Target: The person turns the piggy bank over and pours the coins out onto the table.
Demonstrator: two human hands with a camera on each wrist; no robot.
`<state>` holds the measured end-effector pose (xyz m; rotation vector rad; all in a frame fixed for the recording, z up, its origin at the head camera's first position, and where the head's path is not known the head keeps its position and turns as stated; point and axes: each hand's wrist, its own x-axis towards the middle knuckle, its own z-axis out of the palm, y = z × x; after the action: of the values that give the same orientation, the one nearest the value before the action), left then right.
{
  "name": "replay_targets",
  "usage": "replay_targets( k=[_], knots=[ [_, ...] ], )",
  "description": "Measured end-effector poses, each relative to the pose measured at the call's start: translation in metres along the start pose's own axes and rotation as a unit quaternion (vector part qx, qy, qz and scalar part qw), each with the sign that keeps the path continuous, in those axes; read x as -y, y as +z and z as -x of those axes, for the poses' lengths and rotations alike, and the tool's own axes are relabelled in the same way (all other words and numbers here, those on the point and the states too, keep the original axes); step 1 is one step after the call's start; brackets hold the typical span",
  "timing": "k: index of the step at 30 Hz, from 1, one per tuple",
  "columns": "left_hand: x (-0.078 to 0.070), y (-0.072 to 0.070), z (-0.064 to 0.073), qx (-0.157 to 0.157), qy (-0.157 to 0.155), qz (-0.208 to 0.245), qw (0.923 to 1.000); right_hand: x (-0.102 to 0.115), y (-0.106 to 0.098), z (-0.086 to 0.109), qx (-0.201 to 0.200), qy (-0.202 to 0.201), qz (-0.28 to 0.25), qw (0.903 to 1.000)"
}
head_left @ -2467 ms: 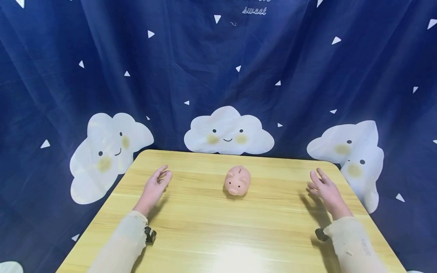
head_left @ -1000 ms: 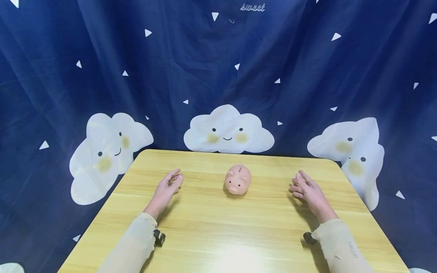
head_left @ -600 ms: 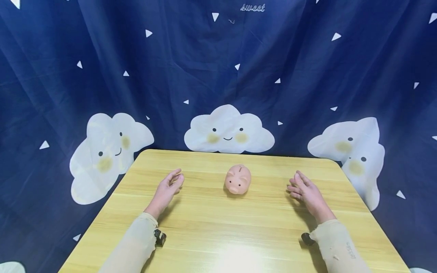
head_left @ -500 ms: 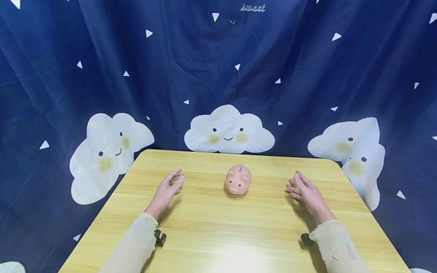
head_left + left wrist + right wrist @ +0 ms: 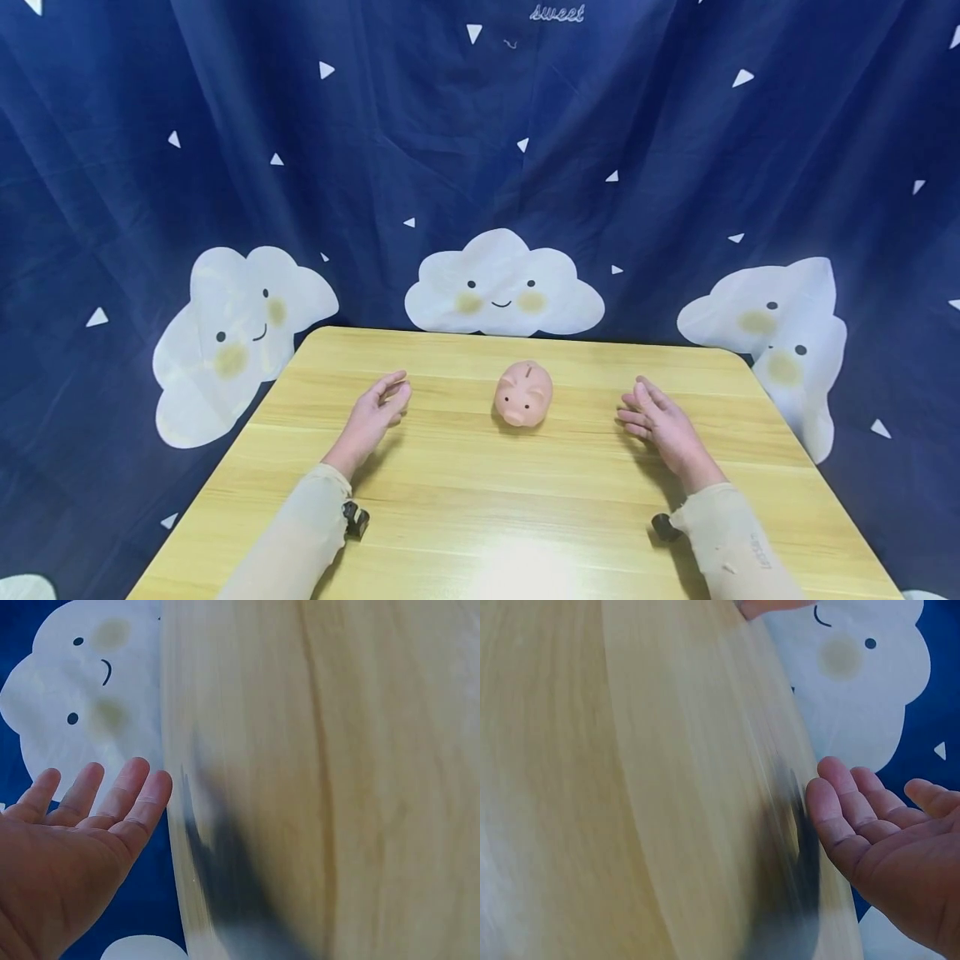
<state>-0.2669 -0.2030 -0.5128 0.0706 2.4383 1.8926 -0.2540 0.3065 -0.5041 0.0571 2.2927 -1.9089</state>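
A pink piggy bank (image 5: 523,394) with a coin slot on its back stands on the wooden table (image 5: 465,492), its snout toward the person. To its left in the head view, the left hand (image 5: 372,414) hovers over the table, fingers relaxed and holding nothing. The right hand (image 5: 665,425) is held likewise on the other side, apart from the bank. Both wrist views show palms with loosely extended fingers: the left hand (image 5: 75,855) and the right hand (image 5: 900,855).
A dark blue curtain (image 5: 360,183) printed with smiling clouds and white triangles hangs behind the table. Small black devices are strapped at the left wrist (image 5: 356,520) and right wrist (image 5: 664,527), over pale sleeves. Part of something pink (image 5: 776,606) shows at the top of the right wrist view.
Both hands have moved inward, the left to the right and the right to the left, nearer the piggy bank. The piggy bank has stayed in place.
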Motion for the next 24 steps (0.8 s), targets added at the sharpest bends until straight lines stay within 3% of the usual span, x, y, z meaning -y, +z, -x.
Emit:
replay_targets(
  k=[10, 24],
  knots=[
    [-0.001, 0.010, 0.000, 0.020, -0.007, 0.000, 0.9998, -0.002, 0.016, -0.004, 0.013, 0.007, 0.005, 0.9999],
    [-0.004, 0.020, -0.005, 0.035, 0.006, -0.010, 0.9993, -0.001, 0.031, -0.008, 0.030, 0.002, -0.004, 0.9995]
  ],
)
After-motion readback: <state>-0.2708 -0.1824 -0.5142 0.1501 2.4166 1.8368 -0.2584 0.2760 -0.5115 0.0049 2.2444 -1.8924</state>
